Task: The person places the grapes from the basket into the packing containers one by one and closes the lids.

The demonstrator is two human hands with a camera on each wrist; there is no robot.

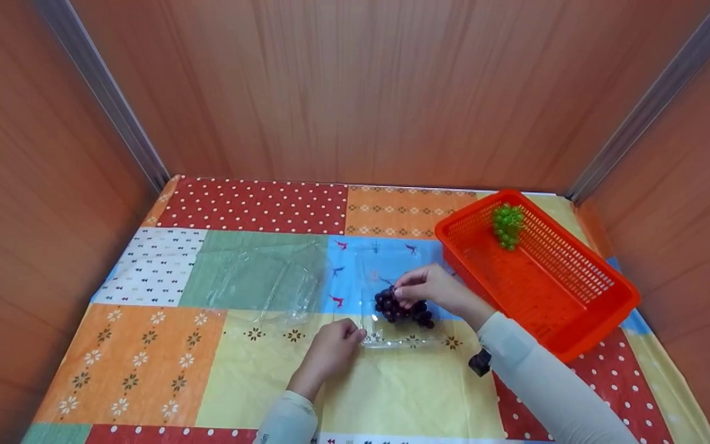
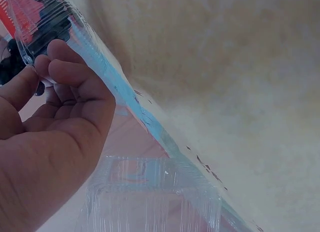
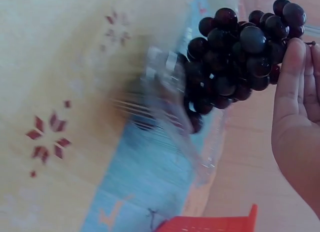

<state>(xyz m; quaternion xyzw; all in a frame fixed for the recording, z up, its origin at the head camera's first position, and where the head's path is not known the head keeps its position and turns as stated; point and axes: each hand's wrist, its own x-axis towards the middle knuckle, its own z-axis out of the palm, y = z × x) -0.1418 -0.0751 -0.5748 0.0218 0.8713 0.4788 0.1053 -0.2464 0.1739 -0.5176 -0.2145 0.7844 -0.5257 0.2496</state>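
Right hand [image 1: 432,288] pinches the stem end of the dark grapes [image 1: 392,305], thumb and fingertips closed together, no gap to speak of. Bunch hangs from that pinch, over and partly inside the clear plastic box [image 1: 392,343]; can't tell if its lowest grapes touch the box bottom. Left hand [image 1: 333,345] has thumb and fingertips pressed together on the near left corner of the box, other fingers curled in. So 2 hands, 2 pinches. Left wrist view shows dark grapes through the ridged plastic side. Left of the box lies another clear plastic piece [image 1: 262,283]; can't tell if the 2 are joined. Red basket [image 1: 540,290] sits to the right of the box, set at an angle, 1 bunch of green grapes [image 1: 508,225] in its far end. Everything is on a patchwork tablecloth [image 1: 139,388], wood-look panels [image 1: 361,92] on 3 sides. Pale sleeves [image 1: 552,382] on both arms, black strap [image 1: 480,362] by the right wrist.
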